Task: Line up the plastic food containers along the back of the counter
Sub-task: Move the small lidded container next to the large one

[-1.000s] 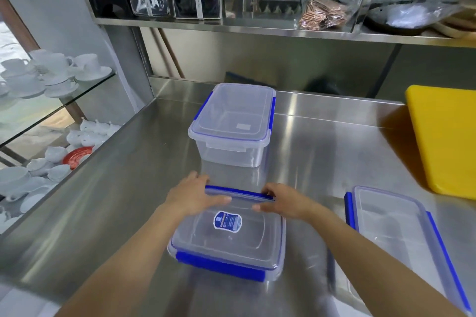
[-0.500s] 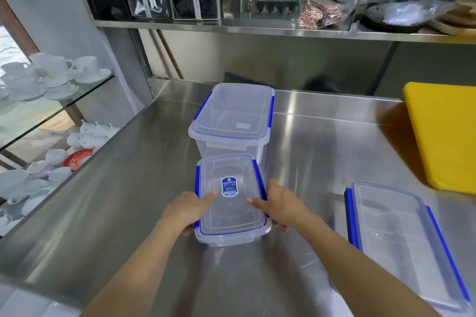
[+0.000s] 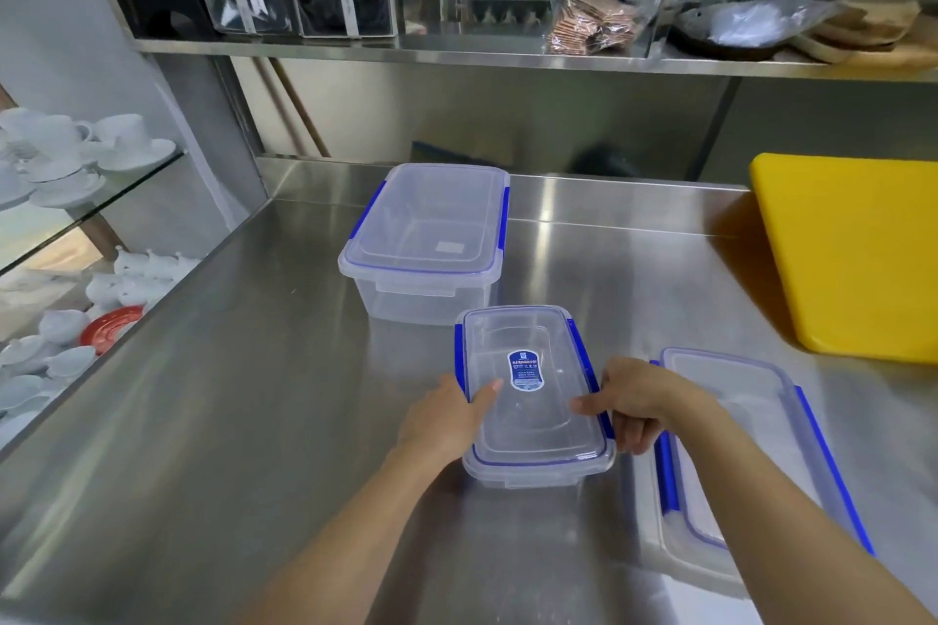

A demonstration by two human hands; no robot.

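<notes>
A small clear container (image 3: 533,401) with blue clips and a blue label on its lid sits mid-counter, its long side pointing away from me. My left hand (image 3: 446,416) grips its left side with the thumb on the lid. My right hand (image 3: 634,401) grips its right side, thumb on the lid. A larger clear container (image 3: 426,239) with blue clips stands just behind it, near the back of the steel counter (image 3: 203,396). A third clear container (image 3: 751,462) lies at the right, partly hidden by my right forearm.
A yellow cutting board (image 3: 852,254) leans at the back right. A steel shelf (image 3: 507,56) above the counter holds ribboned boxes and bagged items. Glass shelves with white cups and saucers (image 3: 76,152) stand beyond the counter's left edge.
Both hands turned the small container lengthwise, then carried it forward and to the right; it now stands in front of the large container's right corner.
</notes>
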